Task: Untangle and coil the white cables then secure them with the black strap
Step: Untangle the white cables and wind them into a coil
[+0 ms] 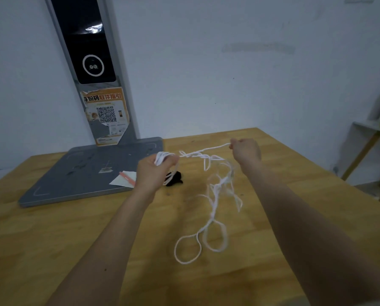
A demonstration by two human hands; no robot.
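My left hand (155, 171) is raised over the wooden table (52, 235) and grips a small coil of white cable. From it a tangled stretch of the white cables (215, 188) runs right to my right hand (246, 151), which pinches one strand. The remaining cable hangs in knots below that stretch and ends in loose loops lying on the table. The black strap (174, 178) lies on the table just beyond my left hand, partly hidden by it.
A grey scanner stand (89, 171) with a tall upright post occupies the table's back left; a slip of paper and a pink pen (127, 177) lie on its base. A white shelf (370, 129) stands off the table to the right.
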